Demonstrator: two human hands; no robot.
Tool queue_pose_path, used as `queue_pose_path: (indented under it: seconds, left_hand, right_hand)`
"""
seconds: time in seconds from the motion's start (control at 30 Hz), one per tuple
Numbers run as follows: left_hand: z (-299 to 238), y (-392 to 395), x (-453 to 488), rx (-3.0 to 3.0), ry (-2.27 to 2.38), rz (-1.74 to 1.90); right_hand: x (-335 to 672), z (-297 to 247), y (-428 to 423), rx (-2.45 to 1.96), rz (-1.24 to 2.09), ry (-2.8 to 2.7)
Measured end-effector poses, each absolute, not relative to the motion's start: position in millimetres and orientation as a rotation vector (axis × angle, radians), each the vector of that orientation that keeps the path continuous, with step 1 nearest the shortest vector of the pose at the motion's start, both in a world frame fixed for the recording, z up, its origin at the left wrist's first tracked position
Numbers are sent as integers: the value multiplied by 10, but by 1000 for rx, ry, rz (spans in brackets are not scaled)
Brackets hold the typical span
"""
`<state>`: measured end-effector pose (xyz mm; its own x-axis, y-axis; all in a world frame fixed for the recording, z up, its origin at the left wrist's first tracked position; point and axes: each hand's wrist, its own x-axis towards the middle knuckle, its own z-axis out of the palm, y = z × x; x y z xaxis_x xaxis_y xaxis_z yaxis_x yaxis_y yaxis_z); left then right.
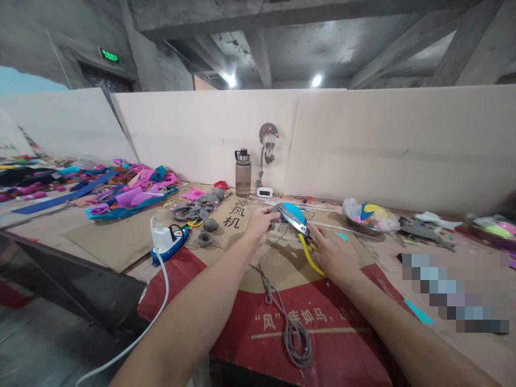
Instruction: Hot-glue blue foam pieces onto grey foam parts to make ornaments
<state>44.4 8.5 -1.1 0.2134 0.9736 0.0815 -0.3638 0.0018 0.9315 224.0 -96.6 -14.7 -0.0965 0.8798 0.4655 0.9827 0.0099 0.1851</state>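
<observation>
One scissors (302, 229) in right hand (335, 251), blades (292, 220) slanting up-left; left hand (258, 226) pinching grey piece (276, 215).

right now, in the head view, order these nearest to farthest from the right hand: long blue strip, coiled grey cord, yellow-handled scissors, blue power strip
1. yellow-handled scissors, held in the right hand
2. coiled grey cord, toward the near edge
3. blue power strip, left of both arms
4. long blue strip, far left
</observation>
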Motion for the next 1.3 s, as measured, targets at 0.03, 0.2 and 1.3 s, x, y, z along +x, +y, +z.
queue_pose_path:
  seconds: [0.03,0.2,1.3]
  left_hand:
    - [-13,89,443,1066,755,1225]
    - [-15,101,443,1073,735,1220]
    - [-6,112,438,1026,735,1227]
  right_hand:
    - [2237,-146,-966,-1958,-691,-2060]
    - [2225,-151,-967,-1980,-681,-2070]
    - [2228,-196,-954,-1938,-739,-2062]
